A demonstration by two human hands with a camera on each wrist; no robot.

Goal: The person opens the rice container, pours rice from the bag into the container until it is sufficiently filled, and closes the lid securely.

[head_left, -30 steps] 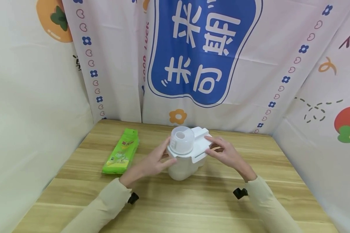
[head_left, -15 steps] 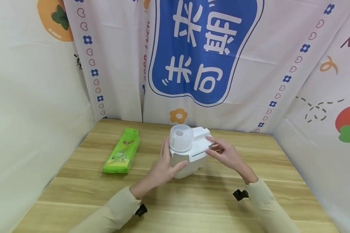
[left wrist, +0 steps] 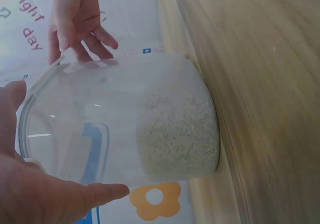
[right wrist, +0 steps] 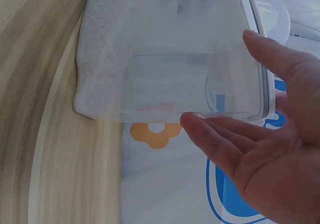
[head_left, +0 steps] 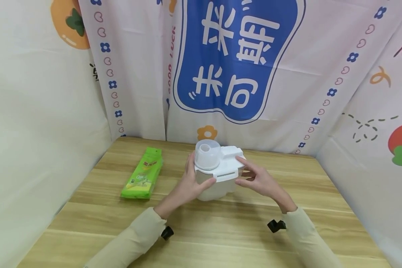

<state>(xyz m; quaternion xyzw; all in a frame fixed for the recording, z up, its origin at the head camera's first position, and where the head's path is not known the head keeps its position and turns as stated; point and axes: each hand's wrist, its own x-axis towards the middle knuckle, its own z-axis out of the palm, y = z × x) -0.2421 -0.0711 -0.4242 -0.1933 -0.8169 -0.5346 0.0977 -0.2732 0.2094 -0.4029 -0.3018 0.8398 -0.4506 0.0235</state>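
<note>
A clear rice container point(head_left: 214, 188) stands upright on the table, with rice point(left wrist: 180, 129) in its lower part. Over its mouth lies a white lid point(head_left: 228, 162), which has a clear measuring cup point(head_left: 207, 154) on its left end. My left hand point(head_left: 188, 186) holds the container's left side just below the lid, its thumb across the front. At the right end my right hand point(head_left: 259, 180) grips around the lid edge and upper wall. In the right wrist view, its thumb point(right wrist: 272, 54) lies near the rim and its fingers point(right wrist: 215, 139) along the side wall.
A green packet point(head_left: 142, 175) lies flat on the wooden table point(head_left: 201, 238), left of the container. Printed cloth walls point(head_left: 301, 93) enclose the table's back and both sides.
The container has turned clockwise as seen from above, its lid's front clip now facing me more squarely. My left hand has shifted right along its front; the right hand has stayed nearly in place.
</note>
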